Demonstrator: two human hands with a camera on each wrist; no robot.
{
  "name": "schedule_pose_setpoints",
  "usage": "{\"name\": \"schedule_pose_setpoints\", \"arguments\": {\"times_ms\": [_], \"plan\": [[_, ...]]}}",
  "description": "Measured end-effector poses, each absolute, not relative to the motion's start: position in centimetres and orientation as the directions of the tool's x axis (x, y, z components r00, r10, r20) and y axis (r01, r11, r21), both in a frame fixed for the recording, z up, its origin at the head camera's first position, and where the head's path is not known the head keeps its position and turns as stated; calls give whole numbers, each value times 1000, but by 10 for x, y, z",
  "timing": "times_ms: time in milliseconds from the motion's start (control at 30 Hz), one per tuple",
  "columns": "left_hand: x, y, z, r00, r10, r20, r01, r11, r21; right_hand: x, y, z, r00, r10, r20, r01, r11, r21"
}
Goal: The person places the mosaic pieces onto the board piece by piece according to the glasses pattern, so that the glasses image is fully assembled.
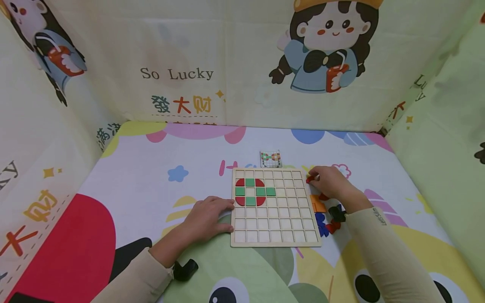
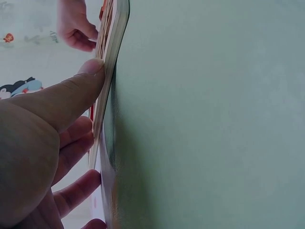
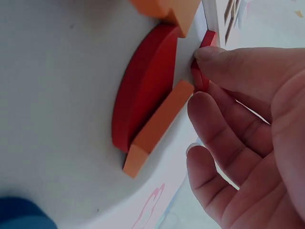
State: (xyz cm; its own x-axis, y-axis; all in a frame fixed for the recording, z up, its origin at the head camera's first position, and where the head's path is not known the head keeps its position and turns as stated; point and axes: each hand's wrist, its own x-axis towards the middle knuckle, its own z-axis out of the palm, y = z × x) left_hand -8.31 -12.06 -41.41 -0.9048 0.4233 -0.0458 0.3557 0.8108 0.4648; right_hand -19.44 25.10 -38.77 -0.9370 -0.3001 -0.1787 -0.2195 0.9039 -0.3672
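A square wooden grid board (image 1: 275,238) lies on the table. Red quarter-round pieces (image 1: 240,182) and green squares (image 1: 270,192) fill some cells at its upper left. My left hand (image 1: 206,219) rests at the board's left edge, its thumb and fingertips against the rim with the fingers loosely extended. Off the board's upper right side, my right hand (image 1: 332,185) pinches a small red piece (image 3: 208,39) between thumb and index finger. In the right wrist view, a red curved piece (image 3: 145,88) and an orange piece (image 3: 162,124) lie beside that hand.
A small pattern card (image 1: 270,159) sits behind the board. Right of the board are orange pieces (image 1: 318,203), blue pieces (image 1: 321,224) and more red pieces (image 1: 333,227), partly under the right forearm. A printed cloth wall (image 1: 246,101) rises at the table's back.
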Motion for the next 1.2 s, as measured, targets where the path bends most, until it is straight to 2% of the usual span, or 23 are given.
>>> {"name": "schedule_pose_setpoints", "arguments": {"times_ms": [233, 467, 700, 1200], "plan": [[-83, -121, -414, -904, 425, -43, 358, 808, 468, -192, 249, -384, -944, -256, -206, -180, 927, -331], [-83, -120, -414, -906, 421, -49, 354, 814, 460, -190, 246, -381, -951, -242, -192, -165, 923, -347], [-83, -119, -413, -907, 416, -59, 347, 820, 456, -188, 237, -380, -939, -236, -249, -122, 908, -400], [-82, -118, -412, -909, 413, -48, 349, 820, 454, -182, 209, -382, -919, -378, -114, -335, 900, -278]]}}
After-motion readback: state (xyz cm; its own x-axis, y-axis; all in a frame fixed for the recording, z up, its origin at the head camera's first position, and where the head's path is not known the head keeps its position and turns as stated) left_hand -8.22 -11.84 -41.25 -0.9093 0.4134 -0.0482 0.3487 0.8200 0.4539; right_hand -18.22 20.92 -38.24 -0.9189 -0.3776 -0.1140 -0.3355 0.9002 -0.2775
